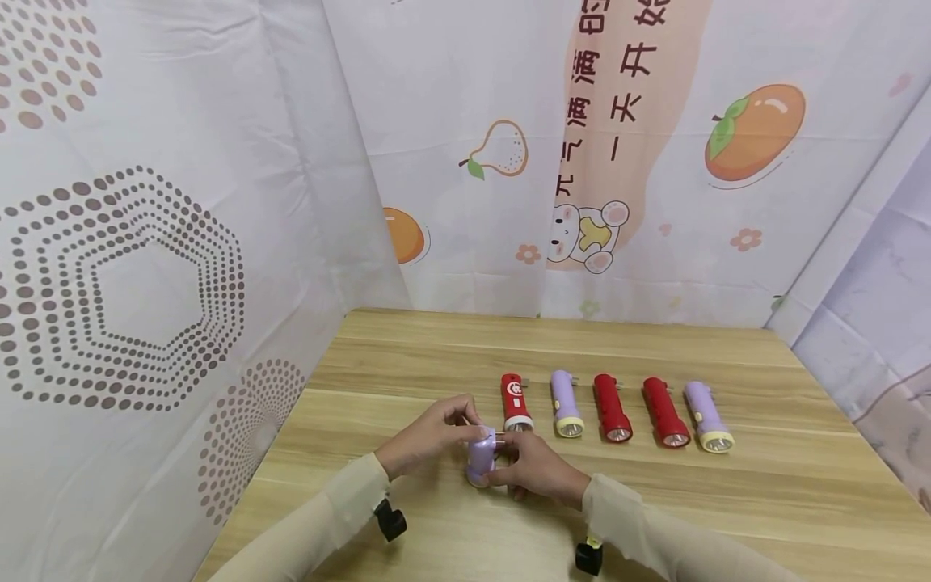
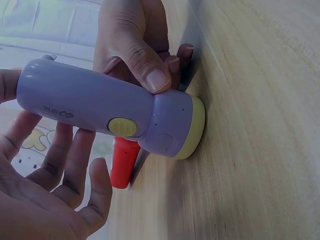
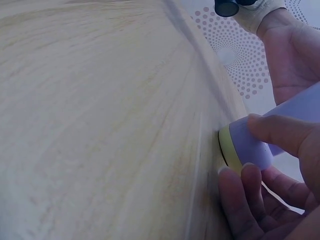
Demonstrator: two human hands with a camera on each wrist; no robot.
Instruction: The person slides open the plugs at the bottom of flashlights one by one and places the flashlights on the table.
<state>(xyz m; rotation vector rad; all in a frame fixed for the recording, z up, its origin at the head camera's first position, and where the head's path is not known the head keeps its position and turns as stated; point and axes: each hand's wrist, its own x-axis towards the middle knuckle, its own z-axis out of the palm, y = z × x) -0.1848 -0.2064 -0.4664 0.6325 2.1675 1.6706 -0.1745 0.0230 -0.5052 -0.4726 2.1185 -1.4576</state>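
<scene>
A purple flashlight (image 1: 480, 458) with a pale yellow head rim stands lens-down on the wooden table, and both hands hold it. Up at its tail end, my left hand (image 1: 429, 436) pinches it between thumb and fingers. Lower down, my right hand (image 1: 540, 467) grips the head, its thumb (image 3: 280, 131) laid across the purple collar. The left wrist view shows a yellow sliding switch (image 2: 122, 127) on the body, with left fingertips along the same side. Thin metal plug prongs (image 1: 500, 437) stick out near the tail. The lens faces the tabletop and is hidden.
Behind the hands lies a row of flashlights: a red one with a white rim (image 1: 514, 396), a purple one (image 1: 564, 402), two all-red ones, and another purple one (image 1: 705, 412) at the right. Printed cloth (image 1: 451, 267) hangs along the table's back and left sides.
</scene>
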